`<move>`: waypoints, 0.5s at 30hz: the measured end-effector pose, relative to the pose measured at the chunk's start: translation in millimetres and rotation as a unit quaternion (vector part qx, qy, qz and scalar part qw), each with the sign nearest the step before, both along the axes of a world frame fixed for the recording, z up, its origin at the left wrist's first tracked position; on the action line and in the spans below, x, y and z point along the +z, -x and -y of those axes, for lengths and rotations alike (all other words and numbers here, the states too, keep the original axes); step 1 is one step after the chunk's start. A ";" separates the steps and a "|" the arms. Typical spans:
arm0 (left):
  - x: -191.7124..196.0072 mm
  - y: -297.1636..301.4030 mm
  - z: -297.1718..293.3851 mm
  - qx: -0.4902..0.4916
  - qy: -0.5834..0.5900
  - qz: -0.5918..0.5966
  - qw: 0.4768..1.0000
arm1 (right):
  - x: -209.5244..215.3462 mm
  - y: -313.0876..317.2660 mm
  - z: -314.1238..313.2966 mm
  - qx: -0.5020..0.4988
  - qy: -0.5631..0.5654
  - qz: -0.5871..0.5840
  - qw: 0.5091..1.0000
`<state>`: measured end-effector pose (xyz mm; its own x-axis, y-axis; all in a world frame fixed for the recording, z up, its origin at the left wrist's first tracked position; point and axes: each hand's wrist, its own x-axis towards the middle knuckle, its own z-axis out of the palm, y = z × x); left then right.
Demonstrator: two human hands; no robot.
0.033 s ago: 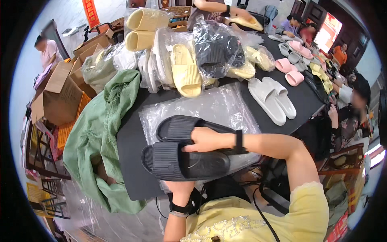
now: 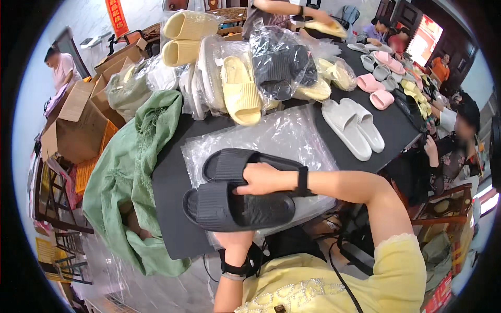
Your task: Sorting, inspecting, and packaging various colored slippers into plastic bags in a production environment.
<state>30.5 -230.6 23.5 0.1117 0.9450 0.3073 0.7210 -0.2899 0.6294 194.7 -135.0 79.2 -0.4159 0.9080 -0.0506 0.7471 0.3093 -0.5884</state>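
Two black ribbed slide slippers lie side by side, toes to the left. My right hand (image 2: 263,179) reaches across from the right and is closed on their adjoining edges, its fingers at the far slipper (image 2: 232,164) and its thumb at the near slipper (image 2: 209,208). At the near slipper's front side is my left hand (image 2: 235,240), its fingers hidden under the sole. Beneath the pair is a clear plastic bag (image 2: 292,130), flat on the black tabletop (image 2: 175,208).
Bagged slippers, including a yellow one (image 2: 241,91), are piled along the far side. A grey pair (image 2: 352,128) lies right, with pink slippers (image 2: 382,99) beyond. A green cloth (image 2: 122,193) drapes over the left edge, near cardboard boxes (image 2: 78,128). Other people work around the table.
My right hand and the black slippers have shifted very slightly. Across the table, another person's hand with a yellow slipper has moved a little to the right.
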 end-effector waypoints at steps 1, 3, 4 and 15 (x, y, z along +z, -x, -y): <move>-1.6 -2.4 -2.0 0.002 -0.019 -0.103 0.995 | -9.8 3.9 -5.9 -0.020 -0.065 -0.003 0.998; 28.7 -6.1 -11.9 -0.045 0.198 -0.345 0.916 | -9.5 0.4 -19.9 -0.095 -0.060 0.026 0.993; 14.8 -5.2 -9.0 -0.002 0.089 -0.282 0.955 | -9.1 -3.3 -27.9 -0.154 -0.066 0.019 0.986; 1.4 -7.4 -5.6 0.028 0.029 -0.230 0.972 | -15.2 -67.4 5.6 -0.239 -0.040 0.050 0.969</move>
